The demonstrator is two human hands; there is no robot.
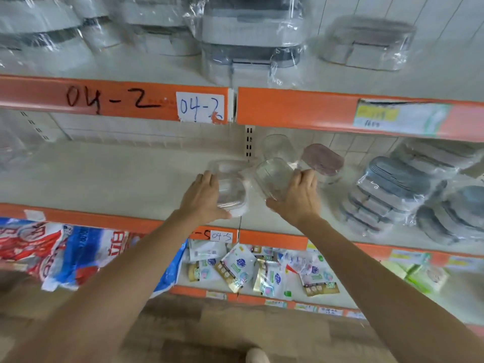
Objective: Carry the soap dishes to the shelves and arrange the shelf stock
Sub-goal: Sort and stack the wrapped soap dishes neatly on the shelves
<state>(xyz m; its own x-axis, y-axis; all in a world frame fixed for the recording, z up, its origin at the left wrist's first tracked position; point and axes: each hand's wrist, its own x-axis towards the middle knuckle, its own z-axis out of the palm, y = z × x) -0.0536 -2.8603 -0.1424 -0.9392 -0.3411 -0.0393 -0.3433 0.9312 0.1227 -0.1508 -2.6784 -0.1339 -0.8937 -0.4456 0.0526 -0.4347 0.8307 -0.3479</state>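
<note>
My left hand point(203, 199) grips a clear soap dish point(231, 192) that sits at the front of the cream middle shelf point(104, 176); another clear dish point(227, 166) lies just behind it. In my right hand point(298, 197) a second clear soap dish point(273, 176) is held tilted on its edge above the shelf. Behind that, a clear dish point(279, 146) leans against the back wall. A dish with a mauve lid point(322, 158) stands to the right, close to my right hand's fingers.
Wrapped grey soap dishes point(392, 189) are stacked at the shelf's right. Wrapped grey-and-white boxes point(251, 40) fill the shelf above the orange rail marked 04-2 point(112, 100). Below, packets point(262, 271) and red-blue bags point(52, 250) lie on the lower shelf. My shoe point(256, 356) shows on the floor.
</note>
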